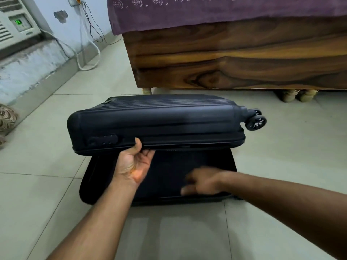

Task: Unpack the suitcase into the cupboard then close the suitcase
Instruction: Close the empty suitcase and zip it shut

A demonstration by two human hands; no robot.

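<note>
Your suitcase (155,126) lies on the tiled floor (56,166), just in front of the wooden bed (225,59). It is dark, hard-shelled and ribbed. The lid half is raised partway over the base half (169,177), hinged along the far side, with the near edge lifted clear. The base sits flat on the tiles, its dark lining showing in the gap; contents cannot be made out.

Your left hand (135,164) is palm-up at the lid's near edge. The thumb lies against the outer rim, the fingers (148,153) curl under the edge: it grips the lid and bears it up. A combination lock (104,140) sits on the rim just left of that thumb.

Your right hand (201,182) is over the base, near its front edge, blurred. Whether its fingers are wide, narrow or holding anything, you cannot tell.

Two wheels (256,121) stick out at the lid's right end, off the floor.

A purple patterned bedsheet (225,10) hangs over the bed's edge. At far left, a white cooler unit (16,25) with a green-lit panel; cables (90,34) trail down the wall beside it.
</note>
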